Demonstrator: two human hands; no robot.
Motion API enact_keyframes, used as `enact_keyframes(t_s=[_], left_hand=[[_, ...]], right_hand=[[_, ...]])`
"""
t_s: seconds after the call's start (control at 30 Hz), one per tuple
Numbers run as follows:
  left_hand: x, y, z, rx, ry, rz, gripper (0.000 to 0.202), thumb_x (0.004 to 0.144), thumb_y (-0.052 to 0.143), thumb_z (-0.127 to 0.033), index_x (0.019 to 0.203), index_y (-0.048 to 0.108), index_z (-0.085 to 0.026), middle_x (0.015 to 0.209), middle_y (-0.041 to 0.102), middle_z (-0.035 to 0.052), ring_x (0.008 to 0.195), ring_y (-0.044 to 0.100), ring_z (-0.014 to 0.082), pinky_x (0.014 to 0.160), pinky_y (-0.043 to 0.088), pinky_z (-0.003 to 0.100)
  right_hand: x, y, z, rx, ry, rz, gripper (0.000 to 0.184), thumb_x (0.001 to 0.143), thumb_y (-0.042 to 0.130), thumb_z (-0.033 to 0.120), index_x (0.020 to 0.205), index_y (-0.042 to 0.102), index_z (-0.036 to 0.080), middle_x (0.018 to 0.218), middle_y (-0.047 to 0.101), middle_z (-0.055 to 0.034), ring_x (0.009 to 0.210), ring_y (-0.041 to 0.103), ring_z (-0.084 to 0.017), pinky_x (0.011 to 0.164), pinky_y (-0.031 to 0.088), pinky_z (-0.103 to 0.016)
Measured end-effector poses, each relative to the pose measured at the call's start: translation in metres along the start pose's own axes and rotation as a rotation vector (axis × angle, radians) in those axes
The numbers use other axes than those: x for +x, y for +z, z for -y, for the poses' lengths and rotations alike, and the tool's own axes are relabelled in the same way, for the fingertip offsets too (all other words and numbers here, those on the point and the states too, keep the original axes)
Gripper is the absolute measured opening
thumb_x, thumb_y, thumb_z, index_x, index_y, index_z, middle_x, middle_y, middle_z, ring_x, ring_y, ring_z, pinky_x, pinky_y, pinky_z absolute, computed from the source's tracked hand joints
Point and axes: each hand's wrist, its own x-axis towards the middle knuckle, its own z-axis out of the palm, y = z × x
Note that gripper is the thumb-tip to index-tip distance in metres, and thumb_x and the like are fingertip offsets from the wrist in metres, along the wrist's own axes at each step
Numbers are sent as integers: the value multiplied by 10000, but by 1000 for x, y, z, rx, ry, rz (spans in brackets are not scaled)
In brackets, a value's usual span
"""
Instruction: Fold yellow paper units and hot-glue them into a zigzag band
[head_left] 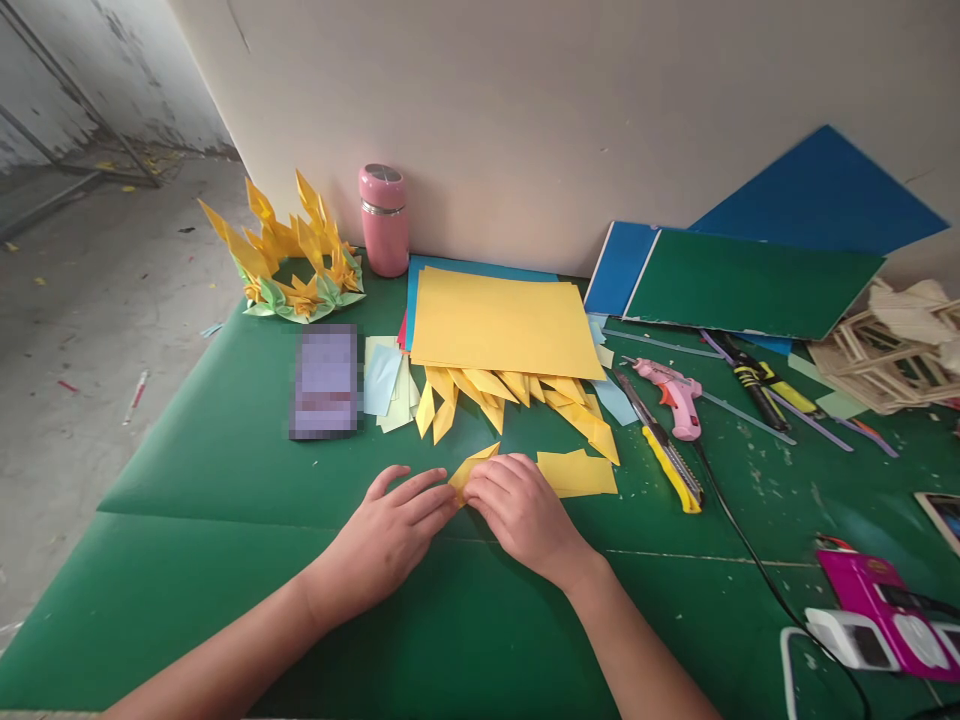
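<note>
Between my two hands lies a small folded piece of yellow paper (474, 466) on the green table. My left hand (401, 520) rests its fingertips on the paper's left edge, with the fingers partly spread. My right hand (517, 505) is closed, its fingers pinching the paper's near right part. Just right of it sits a stack of yellow paper strips (581, 474). Beyond my hands, several folded yellow paper pieces (491, 390) stick out from under large yellow sheets (506, 322). The lower part of the held paper is hidden by my fingers.
A yellow paper crown (289, 262), pink flask (385, 222) and blurred phone (325, 382) stand at left. A utility knife (667, 458), pink glue gun (677, 395) with cord, boards (754, 283), wooden stick model (896, 345) and magenta power strip (874, 605) are at right.
</note>
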Motion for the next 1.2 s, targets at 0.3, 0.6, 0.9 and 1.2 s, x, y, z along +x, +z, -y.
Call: enact_keyframes(t_s=[0.3,0.6,0.9,1.2], left_hand=[[2,-3,1,-90,-25,66,357,898,346,-73,1130,574,-218,1196,657,11,1166,543,196,1000,280,389],[5,-6,-2,-184,-78,38,344,916,344,-89,1129,577,-224,1135,672,18,1078,569,186,947,296,369],[30,0,2,-239,-195,-12,200,941,472,-215,813,625,-204,909,671,-7,883,537,179,829,334,350],[32,4,-1,-134,-314,3,158,905,520,-268,809,635,-218,822,560,22,792,469,191,706,319,338]], right_hand=[[0,3,2,39,98,-62,142,911,483,165,813,581,197,948,640,-48,905,534,-203,798,381,-349],[-4,-2,-6,146,14,-51,137,926,533,202,870,656,223,946,669,-25,920,573,-177,802,389,-341],[-7,0,-6,101,4,-104,202,939,523,228,787,655,217,860,666,-9,850,551,-164,764,356,-327],[-6,3,-6,196,92,-88,120,904,566,189,794,616,195,871,622,-30,837,514,-177,753,403,-316]])
